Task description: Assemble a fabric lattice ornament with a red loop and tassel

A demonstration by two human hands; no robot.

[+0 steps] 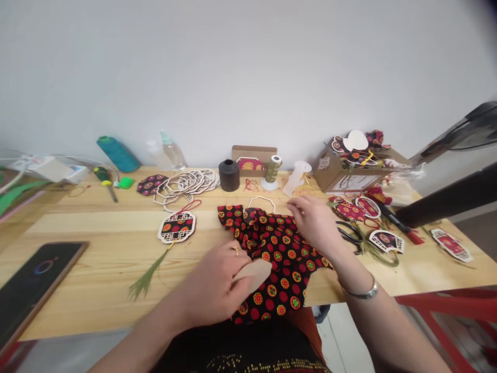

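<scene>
My left hand (217, 285), with a ring on one finger, is closed on a thin beige flat piece (256, 273) with a rounded end. The piece is held above a black fabric (279, 248) printed with red, orange and green round flowers. This cloth lies across the table's front edge. My right hand (316, 225) is over the cloth's right side, thumb and fingers pinched together. Whatever they may hold is too small to make out. Just behind the cloth, a white-edged frame (262, 200) is partly covered by it. Black-handled scissors (351, 235) rest beside my right wrist.
A tasselled ornament (177, 227) and a phone (39, 282) lie at left. Behind are stacked cut-out frames (190, 184), a black spool (229, 175), an olive thread spool (274, 171) and a cardboard box (337, 176). A black pole (446, 197) crosses at right.
</scene>
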